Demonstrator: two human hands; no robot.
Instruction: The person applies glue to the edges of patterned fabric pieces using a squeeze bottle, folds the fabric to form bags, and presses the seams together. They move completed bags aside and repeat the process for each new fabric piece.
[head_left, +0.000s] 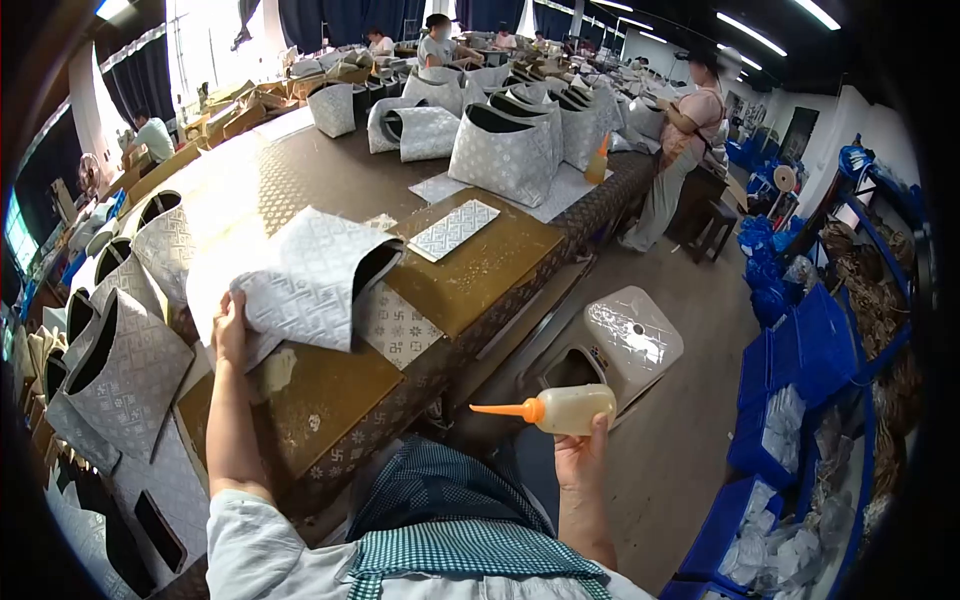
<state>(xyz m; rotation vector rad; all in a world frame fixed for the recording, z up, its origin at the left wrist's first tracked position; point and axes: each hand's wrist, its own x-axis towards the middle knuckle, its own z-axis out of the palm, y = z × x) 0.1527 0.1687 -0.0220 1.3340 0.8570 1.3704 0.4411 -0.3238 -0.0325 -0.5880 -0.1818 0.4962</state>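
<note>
My right hand (583,462) is wrapped round a squeeze bottle (580,408) of pale liquid, held off the table's edge with its orange nozzle pointing left. At the left, my left hand (229,330) grips the near edge of a silver-white embossed bag body (305,280). That piece lies on its side, its dark-lined opening facing right. Beneath it are a brown board (300,400) and a patterned sheet (400,325). A flat silver-white panel (454,230) rests on the board beyond the opening.
More bag bodies stand on the left (130,370) and across the far table (505,150). Another orange-tipped bottle (597,165) stands there. A phone (160,530) lies lower left. A plastic stool (635,335) and blue crates (815,335) are at right. A co-worker (690,120) stands beyond.
</note>
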